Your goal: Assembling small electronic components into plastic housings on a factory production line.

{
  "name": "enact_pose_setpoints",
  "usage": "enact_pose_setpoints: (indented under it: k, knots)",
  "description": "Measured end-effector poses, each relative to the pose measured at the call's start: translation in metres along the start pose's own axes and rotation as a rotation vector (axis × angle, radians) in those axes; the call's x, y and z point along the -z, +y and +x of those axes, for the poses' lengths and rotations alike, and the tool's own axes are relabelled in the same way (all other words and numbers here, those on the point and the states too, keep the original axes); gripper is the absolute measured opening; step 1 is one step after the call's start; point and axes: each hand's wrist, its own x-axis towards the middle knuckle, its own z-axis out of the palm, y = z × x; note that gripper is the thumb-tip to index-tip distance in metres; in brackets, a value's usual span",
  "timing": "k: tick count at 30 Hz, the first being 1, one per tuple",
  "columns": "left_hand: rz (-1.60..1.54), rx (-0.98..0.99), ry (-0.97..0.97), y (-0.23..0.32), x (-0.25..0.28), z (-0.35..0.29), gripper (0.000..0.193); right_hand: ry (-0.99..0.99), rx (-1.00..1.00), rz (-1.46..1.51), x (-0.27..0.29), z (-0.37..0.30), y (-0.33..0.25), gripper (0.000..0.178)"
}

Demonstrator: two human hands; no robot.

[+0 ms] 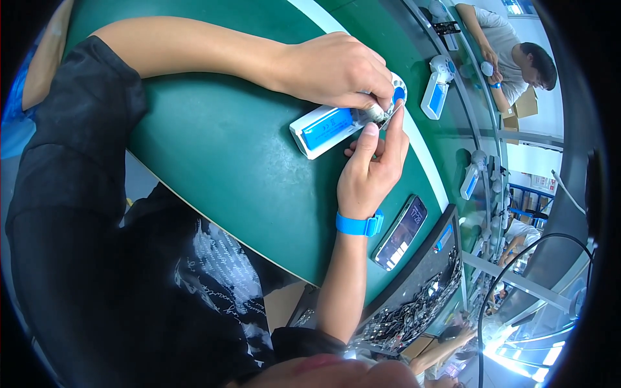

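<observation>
A white handheld device with a blue panel on its handle lies on the green table in front of me. Its round head, also white and blue, is partly covered by my fingers. From above, my left hand is closed in a pinch over the joint between handle and head, at a small pale part. My right hand, with a blue band on the wrist, pinches the small dark-and-pale piece at the same spot between thumb and stretched index finger. Fine detail there is too small to make out.
A phone lies right of my right wrist. Beyond it stands a black tray heaped with small dark parts. Similar white-and-blue devices rest on the green belt past the table's pale edge. Co-workers sit across the line.
</observation>
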Motion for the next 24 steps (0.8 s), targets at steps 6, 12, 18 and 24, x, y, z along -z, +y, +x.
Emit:
enact_pose_setpoints:
  k: [6,12,18,24]
  knots:
    - [0.087,-0.023,-0.031,0.002,-0.001,-0.001,0.005,-0.040,0.016,-0.136,0.003,-0.002,0.000,0.046]
    - [-0.073,0.130,-0.058,0.009,0.008,-0.007,0.009,-0.179,-0.060,0.089,0.010,-0.002,-0.009,0.046]
    - [-0.205,0.290,-0.223,0.016,0.014,0.010,0.031,-0.153,-0.038,0.126,0.025,0.004,0.001,0.043]
    - [-0.118,0.166,-0.289,0.002,0.017,0.015,0.038,-0.175,0.094,0.244,0.032,0.011,0.010,0.029]
